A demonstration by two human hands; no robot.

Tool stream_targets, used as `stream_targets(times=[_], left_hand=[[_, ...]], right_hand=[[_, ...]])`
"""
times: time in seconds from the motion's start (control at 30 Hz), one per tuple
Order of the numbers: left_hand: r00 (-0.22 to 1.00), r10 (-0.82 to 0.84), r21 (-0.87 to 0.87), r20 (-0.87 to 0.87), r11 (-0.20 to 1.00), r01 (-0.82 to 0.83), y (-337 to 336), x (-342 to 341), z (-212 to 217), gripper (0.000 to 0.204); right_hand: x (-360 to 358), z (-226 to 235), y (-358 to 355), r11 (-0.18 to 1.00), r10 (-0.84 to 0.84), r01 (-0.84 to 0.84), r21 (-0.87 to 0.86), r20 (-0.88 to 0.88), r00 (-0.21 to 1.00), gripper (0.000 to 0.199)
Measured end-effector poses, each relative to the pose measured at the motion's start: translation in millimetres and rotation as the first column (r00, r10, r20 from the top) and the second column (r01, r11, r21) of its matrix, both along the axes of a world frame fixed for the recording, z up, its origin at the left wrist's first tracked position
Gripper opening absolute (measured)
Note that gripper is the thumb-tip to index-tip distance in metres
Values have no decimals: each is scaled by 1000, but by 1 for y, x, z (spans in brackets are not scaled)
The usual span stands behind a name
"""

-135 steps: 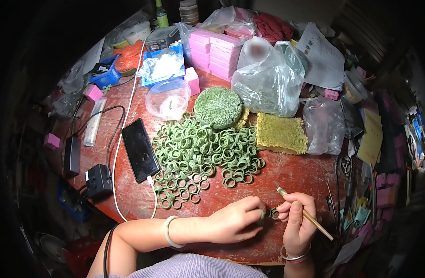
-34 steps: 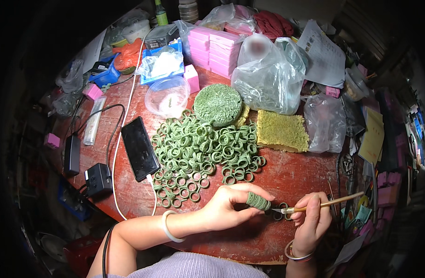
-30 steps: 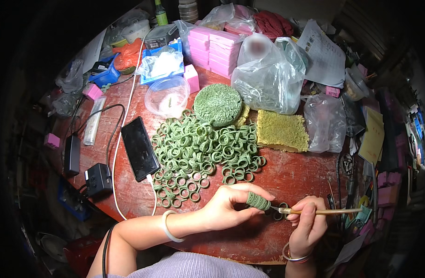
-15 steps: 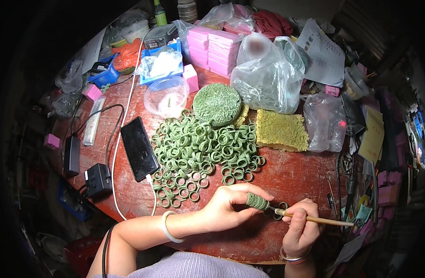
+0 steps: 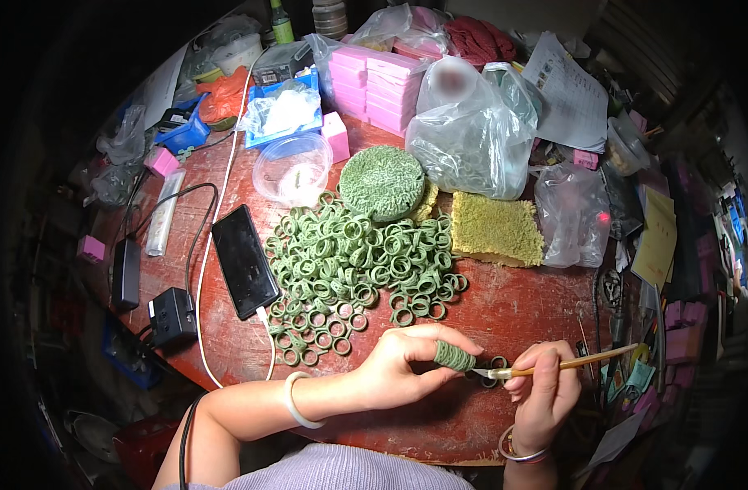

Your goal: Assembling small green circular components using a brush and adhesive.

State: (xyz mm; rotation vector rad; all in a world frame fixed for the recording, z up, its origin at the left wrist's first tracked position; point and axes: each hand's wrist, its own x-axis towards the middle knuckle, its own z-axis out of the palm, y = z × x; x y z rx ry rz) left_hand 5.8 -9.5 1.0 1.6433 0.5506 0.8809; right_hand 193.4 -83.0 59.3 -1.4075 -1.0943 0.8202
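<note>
Near the front edge of the red surface (image 5: 521, 302), the left hand (image 5: 402, 367) has its grip closed on a green ring (image 5: 454, 356) worn on a fingertip. Just right of it, the right hand (image 5: 545, 392) pinches a thin brush (image 5: 565, 365), tip touching the ring. Beyond lies a heap of green rings (image 5: 353, 273).

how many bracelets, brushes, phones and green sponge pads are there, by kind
bangles on the wrists: 2, a white one on the left and a thin one on the right
thin brush in the right hand: 1
black phone: 1
green sponge pads: 2, round and rectangular
total: 6
</note>
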Motion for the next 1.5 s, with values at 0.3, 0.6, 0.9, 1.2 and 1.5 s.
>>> stream_targets(times=[0.3,0.6,0.9,1.2,1.5], left_hand=[[1000,12,-97,29,995,-10,3,2,1,16],[998,31,-157,46,987,-24,3,2,-3,18],[998,54,-87,37,995,-50,3,2,0,18],[998,60,-14,28,998,-60,3,2,-2,17],[991,-28,-146,129,988,47,4,3,-2,20]], right_hand=[[1,-16,0,955,43,-162,249,425,904,13],[0,-17,0,953,36,-166,255,446,894,12],[4,-16,-1,950,61,-200,239,487,871,9],[5,-17,-1,938,82,-244,247,527,846,9],[0,-15,4,946,112,-141,292,112,987,17]])
